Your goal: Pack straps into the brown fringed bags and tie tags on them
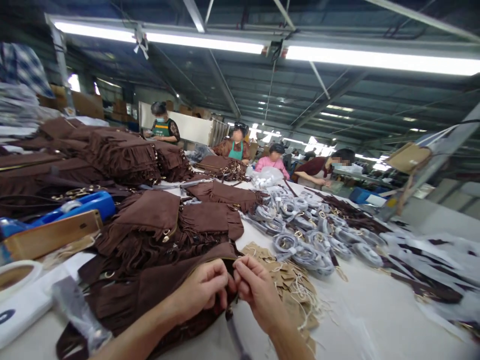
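A brown fringed bag with a zip along its upper edge lies in front of me, its opening by my hands. My left hand is closed at the zipped edge, fingers curled in on the bag. Close beside it, my right hand pinches at the right end of the opening; what sits between its fingertips is too small to make out. A wrapped strap hangs below the hands. Brown tags with white strings lie right of my right hand.
More brown bags are stacked behind and left. Wrapped coiled straps cover the table's middle right. At the left lie a blue tape dispenser, a phone and a tape roll. Several people sit or stand across the table.
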Demonstrator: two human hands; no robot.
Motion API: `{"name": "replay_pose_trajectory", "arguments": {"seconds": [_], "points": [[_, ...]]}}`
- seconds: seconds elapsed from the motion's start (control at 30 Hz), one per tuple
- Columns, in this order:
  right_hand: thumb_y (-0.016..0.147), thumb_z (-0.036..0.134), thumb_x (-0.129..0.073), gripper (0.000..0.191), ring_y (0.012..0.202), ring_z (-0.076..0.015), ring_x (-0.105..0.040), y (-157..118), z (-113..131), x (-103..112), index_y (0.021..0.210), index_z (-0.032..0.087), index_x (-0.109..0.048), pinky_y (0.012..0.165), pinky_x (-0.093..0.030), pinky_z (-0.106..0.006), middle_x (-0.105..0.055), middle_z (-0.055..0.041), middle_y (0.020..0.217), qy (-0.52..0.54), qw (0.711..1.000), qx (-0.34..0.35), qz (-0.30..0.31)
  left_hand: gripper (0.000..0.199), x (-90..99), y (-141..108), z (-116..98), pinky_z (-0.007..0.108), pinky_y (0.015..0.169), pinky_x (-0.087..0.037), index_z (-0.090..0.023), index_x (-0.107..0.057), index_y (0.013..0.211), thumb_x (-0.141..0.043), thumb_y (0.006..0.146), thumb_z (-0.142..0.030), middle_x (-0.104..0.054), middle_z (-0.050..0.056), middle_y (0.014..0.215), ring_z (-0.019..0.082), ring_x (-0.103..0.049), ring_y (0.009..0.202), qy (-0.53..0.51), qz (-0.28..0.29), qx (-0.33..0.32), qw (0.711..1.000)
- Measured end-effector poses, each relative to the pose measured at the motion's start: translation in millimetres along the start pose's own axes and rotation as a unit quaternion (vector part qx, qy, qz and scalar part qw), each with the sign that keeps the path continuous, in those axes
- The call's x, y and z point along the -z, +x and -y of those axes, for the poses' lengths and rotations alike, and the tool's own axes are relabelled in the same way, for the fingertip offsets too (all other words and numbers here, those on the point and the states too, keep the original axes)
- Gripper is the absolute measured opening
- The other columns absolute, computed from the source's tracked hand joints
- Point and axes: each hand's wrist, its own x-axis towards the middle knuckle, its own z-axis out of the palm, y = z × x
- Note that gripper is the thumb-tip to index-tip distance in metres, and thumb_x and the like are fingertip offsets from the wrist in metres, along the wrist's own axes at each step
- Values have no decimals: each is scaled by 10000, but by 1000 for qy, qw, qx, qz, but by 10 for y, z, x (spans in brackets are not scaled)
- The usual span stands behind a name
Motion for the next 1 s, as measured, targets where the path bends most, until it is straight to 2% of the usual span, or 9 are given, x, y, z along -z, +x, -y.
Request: {"name": "replay_pose_trajectory", "arguments": {"seconds": [0.1, 0.27, 0.37, 0.47, 0.53, 0.63, 0.67, 0.8, 1.0], "points": [[697, 583, -763, 460, 391, -21, -264, 18, 3, 21, 759, 186, -540, 394, -146, -182, -473, 96, 536, 9, 1000, 16, -12, 350, -77, 14, 68, 193, 403, -281, -190, -492, 766, -572, 774, -530, -668, 52, 769, 100, -515, 512, -38, 5, 15, 999], [724, 567, -765, 446, 418, -28, -327, 8, -12, 28, 761, 164, -578, 408, -210, -171, -519, 74, 545, -27, 999, 46, -2, 351, -86, 4, 101, 197, 379, -192, -169, -518, 768, -603, 774, -509, -632, 6, 675, 38, -298, 399, -18, 42, 25, 999], [746, 576, -749, 444, 409, -30, -334, 11, -63, 22, 777, 164, -585, 402, -231, -162, -507, 81, 521, -30, 998, 45, 17, 361, -92, 12, 114, 190, 388, -257, -165, -531, 794, -612, 763, -515, -631, 18, 704, 57, -397, 430, -34, 87, 29, 995], [757, 560, -757, 427, 393, -24, -358, 28, -84, 47, 795, 163, -608, 385, -260, -146, -534, 73, 542, 13, 999, 35, 22, 351, -114, 45, 169, 193, 473, -369, -163, -535, 784, -646, 737, -493, -590, 2, 677, 94, -503, 532, -43, 68, 25, 996], [757, 557, -762, 420, 486, -59, -514, 38, -56, 89, 832, 163, -637, 425, -374, -146, -635, 14, 669, 49, 998, 32, 20, 375, -117, 73, 211, 207, 501, -388, -166, -522, 754, -660, 720, -513, -586, -2, 646, 99, -511, 532, -52, 39, 26, 998], [736, 604, -754, 461, 800, -186, -680, 45, 18, 179, 866, 170, -666, 528, -530, -213, -702, -79, 900, 39, 999, 30, 4, 412, -96, 101, 232, 221, 511, -398, -166, -513, 705, -672, 700, -546, -603, 13, 636, 110, -530, 531, -64, 10, 22, 998], [734, 630, -738, 480, 795, -198, -686, 46, 38, 211, 841, 167, -668, 513, -539, -221, -701, -83, 879, -1, 999, 32, -4, 410, -87, 104, 227, 225, 519, -404, -163, -518, 699, -675, 698, -543, -603, 15, 632, 113, -536, 536, -69, 6, 21, 997], [722, 703, -682, 555, 483, -113, -578, 48, 51, 298, 705, 150, -644, 361, -441, -176, -641, -29, 637, -176, 984, 27, 1, 395, -62, 93, 215, 235, 531, -416, -153, -545, 693, -670, 708, -527, -597, 11, 602, 117, -541, 526, -85, 0, 19, 996], [683, 570, -778, 469, 546, -131, -602, 27, -18, 261, 827, 129, -718, 422, -476, -193, -642, -15, 595, -143, 988, -8, 60, 414, -51, 97, 312, 235, 527, -424, -161, -537, 707, -691, 706, -545, -611, 15, 611, 117, -546, 518, -102, 4, 22, 995]]}}
